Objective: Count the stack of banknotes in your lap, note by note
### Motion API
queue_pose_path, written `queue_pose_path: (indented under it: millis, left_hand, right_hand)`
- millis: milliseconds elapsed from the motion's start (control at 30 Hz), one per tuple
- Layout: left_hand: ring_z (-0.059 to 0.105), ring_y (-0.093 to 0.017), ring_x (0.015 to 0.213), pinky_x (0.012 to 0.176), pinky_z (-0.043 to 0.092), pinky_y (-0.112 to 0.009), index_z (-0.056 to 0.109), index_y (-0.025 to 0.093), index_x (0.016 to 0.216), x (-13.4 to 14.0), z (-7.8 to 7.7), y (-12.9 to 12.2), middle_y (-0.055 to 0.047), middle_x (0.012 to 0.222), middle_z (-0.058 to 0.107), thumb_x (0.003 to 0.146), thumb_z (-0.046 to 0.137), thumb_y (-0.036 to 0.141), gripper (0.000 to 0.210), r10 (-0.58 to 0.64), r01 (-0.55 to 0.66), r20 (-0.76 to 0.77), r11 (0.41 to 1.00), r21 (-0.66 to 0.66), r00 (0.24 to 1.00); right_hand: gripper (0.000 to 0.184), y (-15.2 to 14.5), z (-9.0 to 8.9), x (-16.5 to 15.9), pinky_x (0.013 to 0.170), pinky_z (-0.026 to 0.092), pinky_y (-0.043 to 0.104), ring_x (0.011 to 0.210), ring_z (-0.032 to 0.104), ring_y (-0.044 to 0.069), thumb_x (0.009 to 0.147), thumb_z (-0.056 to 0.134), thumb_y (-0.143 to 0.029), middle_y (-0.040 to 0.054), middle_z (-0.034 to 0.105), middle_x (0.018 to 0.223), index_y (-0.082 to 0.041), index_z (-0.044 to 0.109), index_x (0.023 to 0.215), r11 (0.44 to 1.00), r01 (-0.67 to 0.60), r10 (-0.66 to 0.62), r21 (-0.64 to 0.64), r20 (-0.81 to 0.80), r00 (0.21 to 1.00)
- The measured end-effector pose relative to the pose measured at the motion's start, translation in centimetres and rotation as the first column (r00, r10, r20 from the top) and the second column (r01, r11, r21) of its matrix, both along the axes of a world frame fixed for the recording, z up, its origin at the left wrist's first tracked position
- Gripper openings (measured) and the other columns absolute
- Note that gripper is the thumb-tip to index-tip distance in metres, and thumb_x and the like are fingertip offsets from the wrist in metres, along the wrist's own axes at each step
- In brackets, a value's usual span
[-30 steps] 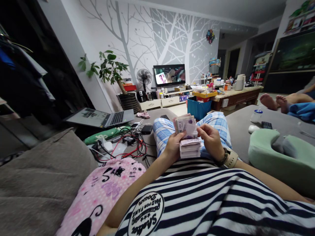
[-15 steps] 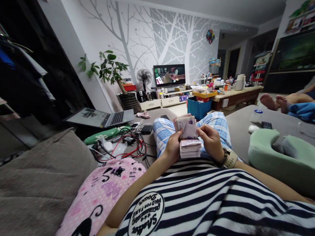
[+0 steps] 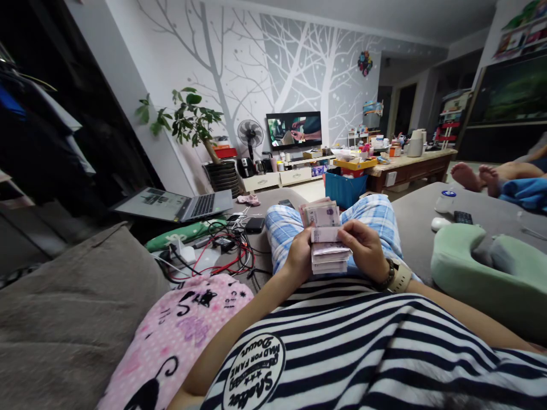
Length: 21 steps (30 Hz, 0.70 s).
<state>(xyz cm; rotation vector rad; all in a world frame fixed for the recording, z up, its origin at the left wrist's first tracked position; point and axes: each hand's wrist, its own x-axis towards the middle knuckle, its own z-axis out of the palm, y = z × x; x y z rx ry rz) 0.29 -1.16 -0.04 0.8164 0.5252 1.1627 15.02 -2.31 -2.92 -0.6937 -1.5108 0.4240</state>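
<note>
The left grip (image 3: 300,253) clasps the banknotes (image 3: 323,214) from nine o'clock; the right grip (image 3: 365,244) pinches one note (image 3: 325,234) from three. Too slack a left hold could spill them.

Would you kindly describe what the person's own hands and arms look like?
The left hand and right hand are ungloved, the forearms bare; the right one has a dark bracelet and a wide pale strap at the wrist.

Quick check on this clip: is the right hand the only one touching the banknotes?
No, the left hand grips the banknotes from their left side while the right hand touches their right side.
</note>
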Motion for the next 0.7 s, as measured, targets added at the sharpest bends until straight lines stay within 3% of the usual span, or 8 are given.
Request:
queue_pose_path:
  millis: [333,700]
  left_hand:
    - [0.076,-0.029,0.084,0.083,0.06,-0.04,0.073,0.01,0.107,0.22,0.26,-0.01,-0.011,0.087,0.079,0.083,0.065,0.031,0.032,-0.066,0.072,0.074,0.994,-0.076,0.995]
    - [0.077,-0.028,0.083,0.08,0.062,-0.039,0.073,0.01,0.11,-0.05,0.49,-0.32,-0.011,0.088,0.08,0.086,0.065,0.033,0.034,0.014,-0.011,0.032,0.994,-0.107,0.999]
  right_hand:
    - [0.014,-0.06,-0.03,0.06,0.058,0.041,0.028,0.06,0.05,0.014,0.092,0.063,-0.03,-0.0022,0.058,0.066,-0.021,0.066,0.081,0.999,-0.029,0.028,0.022,0.014,0.999]
    - [0.018,-0.33,0.33,0.19,0.061,0.04,0.03,0.063,0.05,0.015,0.095,0.06,-0.03,-0.001,0.059,0.069,-0.021,0.065,0.079,0.994,-0.079,0.073,0.081,0.077,0.994]
